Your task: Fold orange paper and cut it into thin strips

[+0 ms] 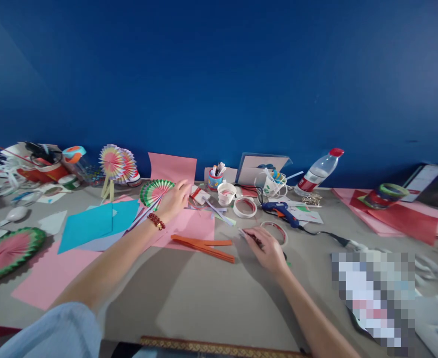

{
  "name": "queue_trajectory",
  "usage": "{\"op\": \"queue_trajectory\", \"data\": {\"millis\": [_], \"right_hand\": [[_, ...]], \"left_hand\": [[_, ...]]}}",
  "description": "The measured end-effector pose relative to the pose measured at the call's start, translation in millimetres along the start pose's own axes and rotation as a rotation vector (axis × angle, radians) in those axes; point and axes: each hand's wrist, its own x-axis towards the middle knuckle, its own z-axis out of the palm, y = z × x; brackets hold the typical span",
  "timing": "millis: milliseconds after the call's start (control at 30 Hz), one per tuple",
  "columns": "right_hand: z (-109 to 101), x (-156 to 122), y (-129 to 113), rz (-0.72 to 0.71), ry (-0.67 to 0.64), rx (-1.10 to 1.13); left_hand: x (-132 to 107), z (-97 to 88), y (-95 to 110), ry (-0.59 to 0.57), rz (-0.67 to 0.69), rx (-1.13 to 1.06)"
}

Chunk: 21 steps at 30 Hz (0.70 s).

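My left hand (174, 198), with a red bead bracelet at the wrist, reaches over a pink paper sheet. Its fingers stretch forward, slightly curved, and appear to hold nothing. Just right of its fingertips lies a small red-and-white packet (200, 195); a green-edged pleated paper fan (153, 191) is to its left. My right hand (267, 248) is closed low over the table around a dark item with a thin pale tip, mostly covered by the fingers and blurred. Between the hands, folded orange paper strips (207, 244) lie crossed. A tape roll (276, 232) sits just behind my right hand.
Behind stand a white paper cup (226, 193), a pen holder (215, 179) and a tilted water bottle (319, 171). A blue glue gun (284, 213) trails its cord rightward. Blue paper (88, 226) and a watermelon-like fan (13, 251) lie left; red paper (408, 221) lies right.
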Motion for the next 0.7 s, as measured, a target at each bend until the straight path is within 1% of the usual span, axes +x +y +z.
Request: {"op": "queue_trajectory", "data": {"millis": [67, 233, 300, 367, 433, 500, 600, 700], "right_hand": [[0, 0, 0, -0.006, -0.004, 0.008], [3, 1, -1, -0.036, -0.024, 0.016], [4, 1, -2, -0.027, -0.025, 0.009], [4, 0, -2, -0.021, -0.027, 0.003], [3, 0, -2, -0.017, -0.024, -0.006], [2, 0, 0, -0.014, -0.012, -0.014], [1, -1, 5, -0.005, 0.006, -0.022], [2, -1, 8, 0.008, -0.001, -0.018]], "left_hand": [[-15, -4.5, 7, -0.023, 0.057, -0.031], [-65, -18.9, 23, -0.169, 0.204, -0.096], [-82, -19.9, 31, -0.244, 0.279, -0.12], [-94, -18.1, 38, -0.325, 0.359, -0.122], [-100, -14.9, 44, -0.373, 0.395, -0.099], [-101, -12.1, 48, -0.384, 0.402, -0.073], [-98, -10.2, 47, -0.364, 0.415, -0.08], [-90, -10.1, 41, -0.308, 0.446, -0.151]]}}
